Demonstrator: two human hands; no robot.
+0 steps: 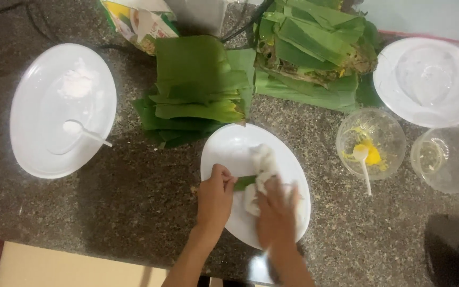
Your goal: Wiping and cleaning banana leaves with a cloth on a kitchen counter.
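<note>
**Soft white dough being worked over a leaf strip on the near plate**

The white dough (261, 172) is lying in soft lumps on the middle white plate (229, 146), at the near centre of the counter, partly over a green leaf strip (245, 182). It is looking pale, moist and pliable, so it is probably light, sticky and easily torn or squashed; cupping it from beneath with flat fingers looks safer than pinching it. The leaf strip is looking thin and bendy, likely to split along its grain, so its edge is the sensible place to hold.

The left hand (214, 197) is pinching the left end of that strip at the plate's left side. The right hand (276, 212) is blurring over the dough with fingers seemingly laid flat on it; whether it is gripping anything I cannot tell.

Just beyond the plate, a stack of cut leaves (195, 90) is sitting, with a larger leaf bundle (314, 48) to the far right. To the right, a clear bowl with yellow filling and a spoon (370, 143) is standing beside an empty clear bowl (447, 158). Far left, an oval plate (62, 109) is holding white powder and a spoon.
</note>
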